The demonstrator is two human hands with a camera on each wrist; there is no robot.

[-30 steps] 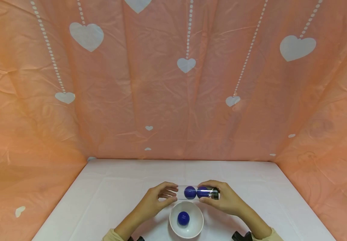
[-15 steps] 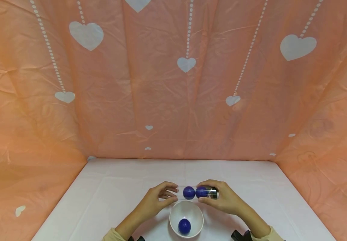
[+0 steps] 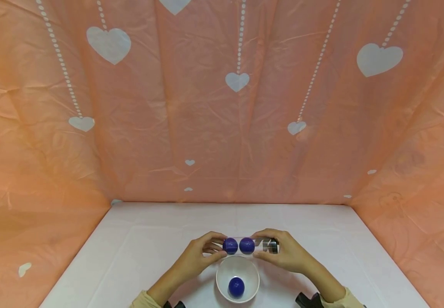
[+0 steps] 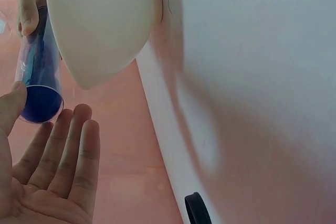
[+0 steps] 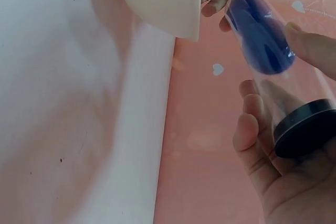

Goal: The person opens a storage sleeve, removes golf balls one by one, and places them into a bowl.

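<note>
My right hand (image 3: 285, 252) grips a clear tube (image 5: 268, 85) by its black-capped end (image 5: 307, 129), thumb on one side and fingers round the other. Two dark blue balls (image 3: 247, 246) lie inside the tube, one of them (image 4: 41, 103) right at the uncapped mouth. Around that mouth is my left hand (image 3: 200, 254), its fingers (image 4: 65, 166) mostly straight and its thumb tip at the tube's rim. Held level in the head view, the tube lies just beyond a white bowl (image 3: 221, 273). Another blue ball (image 3: 236, 287) sits in the bowl.
The bowl stands on a white-covered table (image 3: 160, 226) between my forearms. An orange cloth (image 3: 206, 128) with white hearts hangs behind the table and on both sides. Black straps or mounts (image 3: 308, 300) show at my wrists.
Both balls in the tube have rolled left, away from the black cap to the mouth by my left hand. The bowl's ball has shifted toward the near side. My hands have barely moved.
</note>
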